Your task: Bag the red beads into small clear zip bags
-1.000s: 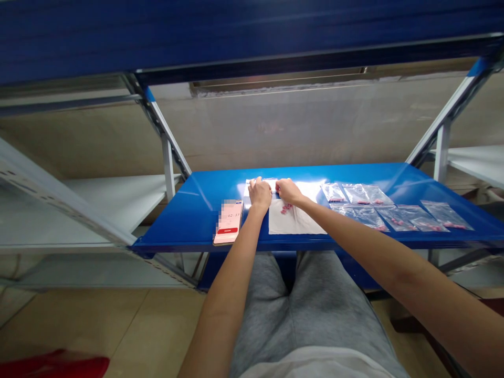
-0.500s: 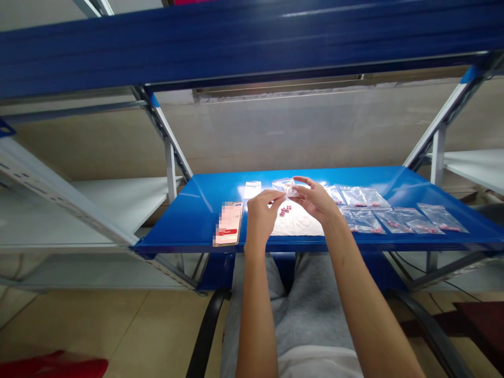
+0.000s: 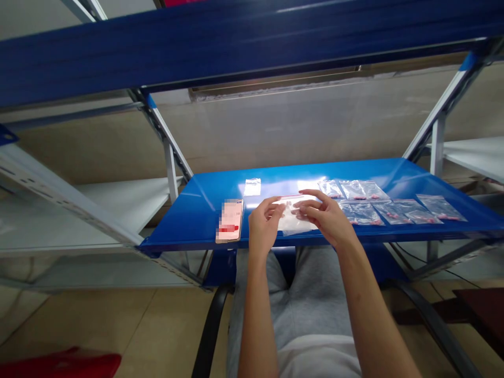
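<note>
Both hands have come lower since the earlier frame, bringing the clear resealable bag (image 3: 293, 219) down from where it was lifted so that it now sits over the white paper sheet (image 3: 294, 232). Across the top of the view runs the blue beam of the upper shelf (image 3: 252, 47), and below it is the blue steel shelf (image 3: 205, 220), carried on white uprights (image 3: 169, 168). Below the shelf are grey shorts (image 3: 299, 310), with a black chair arm (image 3: 210, 331) at 7 o'clock from the hands and a red object (image 3: 66, 363) lying on the tiled floor further out. On the shelf, at 9 o'clock from the hands, a phone (image 3: 229, 220) lies with its screen pixelated; only a red bar shows, and no words can be read. The left hand (image 3: 264, 226) curls narrowly, its fingers (image 3: 276, 208) reaching the bag's left side, though whether they pinch it I cannot tell. The right hand (image 3: 325, 220) holds the bag, its fingers (image 3: 307, 209) laid across the upper edge, where a thin reddish seal line shows. An unfilled clear bag (image 3: 252, 186) lies at 11 o'clock. At 3 o'clock sit several filled bags (image 3: 394, 211) holding pink tablets (image 3: 394, 215), with no legible print.
</note>
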`<act>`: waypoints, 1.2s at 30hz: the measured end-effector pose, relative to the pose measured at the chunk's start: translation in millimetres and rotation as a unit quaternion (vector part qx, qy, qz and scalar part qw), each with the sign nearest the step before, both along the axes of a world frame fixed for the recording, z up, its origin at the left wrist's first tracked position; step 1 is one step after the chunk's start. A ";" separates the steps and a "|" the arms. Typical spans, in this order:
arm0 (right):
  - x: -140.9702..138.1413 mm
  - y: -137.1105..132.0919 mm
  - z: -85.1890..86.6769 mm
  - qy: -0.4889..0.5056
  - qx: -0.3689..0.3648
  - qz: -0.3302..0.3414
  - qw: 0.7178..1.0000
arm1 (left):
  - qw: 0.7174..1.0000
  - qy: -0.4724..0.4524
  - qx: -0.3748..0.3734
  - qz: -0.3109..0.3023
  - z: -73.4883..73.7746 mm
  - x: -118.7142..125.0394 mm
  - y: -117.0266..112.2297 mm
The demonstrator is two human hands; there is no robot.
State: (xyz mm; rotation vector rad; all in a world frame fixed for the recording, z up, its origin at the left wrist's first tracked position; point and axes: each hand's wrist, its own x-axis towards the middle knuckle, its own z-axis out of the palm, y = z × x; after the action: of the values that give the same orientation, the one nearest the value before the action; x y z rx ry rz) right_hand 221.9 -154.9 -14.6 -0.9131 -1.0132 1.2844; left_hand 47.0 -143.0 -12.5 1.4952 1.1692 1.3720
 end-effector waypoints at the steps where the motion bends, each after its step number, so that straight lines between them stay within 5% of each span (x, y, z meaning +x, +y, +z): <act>1: -0.7 -0.8 0.4 -0.018 0.007 0.004 1.000 | 1.000 -0.022 -0.009 -0.003 -2.1 1.9 0.9; 8: 0.8 -1.8 3.8 -0.145 0.106 -0.026 0.983 | 0.999 0.013 0.011 -0.051 -5.1 -7.2 2.3; 13: 1.1 2.3 -1.3 -0.216 0.079 0.037 0.972 | 0.989 0.138 0.008 -0.050 -1.6 -10.1 -2.3; 22: -19.1 9.7 -12.5 -0.161 0.005 0.012 0.987 | 0.911 0.411 0.016 0.019 12.4 5.0 -20.3; 36: -14.0 8.1 -15.6 -0.207 0.024 0.042 0.977 | 0.952 0.304 0.037 -0.031 -0.5 -4.7 -9.7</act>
State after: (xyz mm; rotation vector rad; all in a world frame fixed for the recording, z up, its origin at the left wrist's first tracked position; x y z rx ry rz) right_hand 207.9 -146.8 -30.3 -1.1381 -1.4131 1.1560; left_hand 42.4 -152.8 -13.0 2.0745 1.4276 0.9379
